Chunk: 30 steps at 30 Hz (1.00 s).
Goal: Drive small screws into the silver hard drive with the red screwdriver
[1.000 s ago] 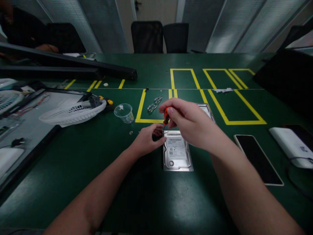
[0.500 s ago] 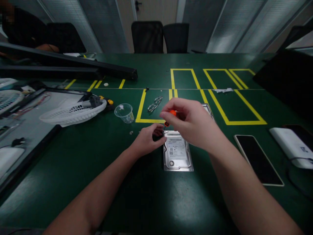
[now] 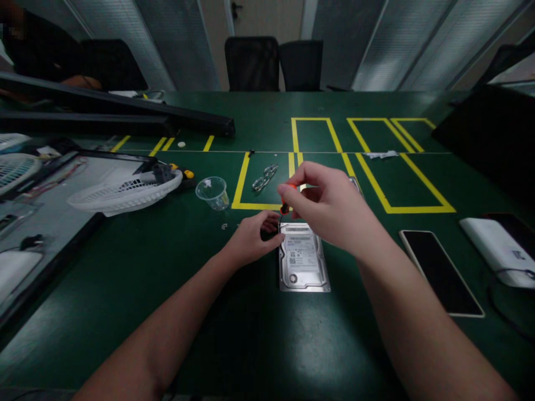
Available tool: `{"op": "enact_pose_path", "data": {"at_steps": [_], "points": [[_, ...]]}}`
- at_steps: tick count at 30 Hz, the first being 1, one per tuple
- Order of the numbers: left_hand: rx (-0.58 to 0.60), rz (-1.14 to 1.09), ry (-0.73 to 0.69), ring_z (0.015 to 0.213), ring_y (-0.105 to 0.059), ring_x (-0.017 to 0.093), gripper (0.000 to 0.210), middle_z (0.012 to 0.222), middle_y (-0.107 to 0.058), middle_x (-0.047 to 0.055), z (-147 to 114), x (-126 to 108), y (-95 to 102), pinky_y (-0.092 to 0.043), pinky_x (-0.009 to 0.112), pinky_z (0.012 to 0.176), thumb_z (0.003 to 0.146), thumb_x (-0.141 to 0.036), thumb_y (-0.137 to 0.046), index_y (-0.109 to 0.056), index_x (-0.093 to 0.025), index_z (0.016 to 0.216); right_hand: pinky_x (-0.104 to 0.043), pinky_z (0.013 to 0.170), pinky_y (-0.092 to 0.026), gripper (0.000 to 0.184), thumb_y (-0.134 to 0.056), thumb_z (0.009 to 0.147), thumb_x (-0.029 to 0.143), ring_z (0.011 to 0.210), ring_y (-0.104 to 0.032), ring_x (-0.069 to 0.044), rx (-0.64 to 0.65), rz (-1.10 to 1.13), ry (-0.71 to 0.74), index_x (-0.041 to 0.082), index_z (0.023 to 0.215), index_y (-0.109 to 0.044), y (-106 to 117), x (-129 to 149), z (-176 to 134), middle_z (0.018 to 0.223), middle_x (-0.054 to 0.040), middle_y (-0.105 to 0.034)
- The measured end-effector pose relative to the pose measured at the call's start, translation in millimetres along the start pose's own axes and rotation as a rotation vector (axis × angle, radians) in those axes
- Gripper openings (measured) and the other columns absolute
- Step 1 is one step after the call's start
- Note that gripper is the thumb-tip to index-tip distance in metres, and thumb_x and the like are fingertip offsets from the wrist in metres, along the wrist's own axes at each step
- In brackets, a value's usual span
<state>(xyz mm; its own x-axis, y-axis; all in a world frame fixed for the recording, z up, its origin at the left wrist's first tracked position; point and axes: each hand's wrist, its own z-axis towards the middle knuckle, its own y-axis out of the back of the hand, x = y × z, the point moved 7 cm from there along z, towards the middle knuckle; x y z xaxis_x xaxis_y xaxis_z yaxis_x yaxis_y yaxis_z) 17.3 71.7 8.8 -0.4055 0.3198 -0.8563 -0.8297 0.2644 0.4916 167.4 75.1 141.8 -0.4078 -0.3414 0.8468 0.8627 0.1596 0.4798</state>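
Note:
A silver hard drive (image 3: 303, 259) lies flat on the green table, its printed label facing up. My left hand (image 3: 254, 238) rests at its upper left corner, thumb on the edge and fingers curled just beyond it. My right hand (image 3: 328, 206) is closed around the orange and black handle of a small screwdriver (image 3: 285, 208). The screwdriver stands nearly upright over that same corner, its tip by my left fingers; whether it sits in a screw I cannot make out. Behind my right hand a second metal object (image 3: 356, 185) shows only in part.
To the left are a clear plastic cup (image 3: 212, 192), tiny screws (image 3: 224, 226), a white fan grille (image 3: 125, 192) and a large panel (image 3: 58, 223). Glasses (image 3: 264, 177) lie ahead. A phone (image 3: 442, 272) and white power bank (image 3: 497, 250) lie right. Another person sits far left.
My right hand has turned slightly around the screwdriver, fingers now covering more of its orange top. My left hand and the hard drive stay in place.

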Motion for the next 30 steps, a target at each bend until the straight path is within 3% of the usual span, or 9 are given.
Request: {"op": "enact_pose_path", "data": {"at_steps": [3,7,13,19,25,30], "points": [[-0.004,0.008,-0.005,0.097,-0.077,0.022,0.037,0.111,-0.079,0.009,0.1,-1.2,0.1,-0.066,0.040,0.090,0.091,-0.030,-0.079,-0.066,-0.018,0.123,-0.031,0.051,-0.036,0.020,-0.074,0.099,0.035,0.058,-0.061,-0.015,-0.028,-0.036,-0.014,0.023,0.089,-0.060,1.6,-1.8,-0.8,0.078,-0.0004,-0.071],[-0.020,0.026,-0.002,0.094,-0.077,0.022,0.032,0.107,-0.079,0.009,0.3,-1.4,0.9,-0.066,0.039,0.089,0.090,-0.031,-0.080,-0.066,-0.017,0.116,-0.031,0.057,-0.043,0.003,-0.067,0.100,0.022,0.067,-0.063,-0.014,0.041,0.006,0.078,0.020,0.098,-0.067,-3.2,7.3,-2.1,0.098,-0.0024,-0.073],[-0.015,0.030,-0.011,0.094,-0.076,0.021,0.036,0.108,-0.078,0.009,-1.0,-3.0,1.5,-0.065,0.038,0.088,0.090,-0.031,-0.079,-0.066,-0.016,0.121,-0.032,0.065,-0.045,0.026,-0.063,0.108,0.035,0.076,-0.065,-0.018,0.122,0.040,0.073,0.018,0.090,-0.071,-8.2,10.0,-1.0,0.082,-0.0025,-0.068],[-0.002,0.008,0.001,0.094,-0.076,0.020,0.043,0.112,-0.079,0.009,-0.3,0.9,-0.2,-0.066,0.038,0.089,0.090,-0.029,-0.078,-0.065,-0.016,0.129,-0.033,0.073,-0.052,0.021,-0.052,0.111,0.030,0.090,-0.070,-0.021,0.057,0.090,0.025,0.020,0.109,-0.070,-6.8,0.8,3.1,0.100,-0.0065,-0.071],[-0.005,-0.013,-0.004,0.096,-0.076,0.021,0.040,0.112,-0.078,0.009,0.0,0.7,-0.2,-0.065,0.039,0.090,0.090,-0.030,-0.079,-0.065,-0.016,0.126,-0.031,0.057,-0.045,0.022,-0.074,0.100,0.038,0.066,-0.064,-0.017,-0.039,0.028,-0.052,0.022,0.092,-0.061,0.9,-7.0,0.9,0.089,-0.0039,-0.071],[-0.013,0.012,0.008,0.097,-0.076,0.022,0.035,0.110,-0.078,0.010,-0.4,0.7,-0.2,-0.065,0.041,0.090,0.090,-0.032,-0.080,-0.067,-0.017,0.119,-0.031,0.059,-0.045,0.014,-0.071,0.098,0.025,0.070,-0.064,-0.016,-0.019,0.017,0.010,0.022,0.092,-0.060,0.8,-1.5,-1.1,0.099,-0.0034,-0.072]]}}
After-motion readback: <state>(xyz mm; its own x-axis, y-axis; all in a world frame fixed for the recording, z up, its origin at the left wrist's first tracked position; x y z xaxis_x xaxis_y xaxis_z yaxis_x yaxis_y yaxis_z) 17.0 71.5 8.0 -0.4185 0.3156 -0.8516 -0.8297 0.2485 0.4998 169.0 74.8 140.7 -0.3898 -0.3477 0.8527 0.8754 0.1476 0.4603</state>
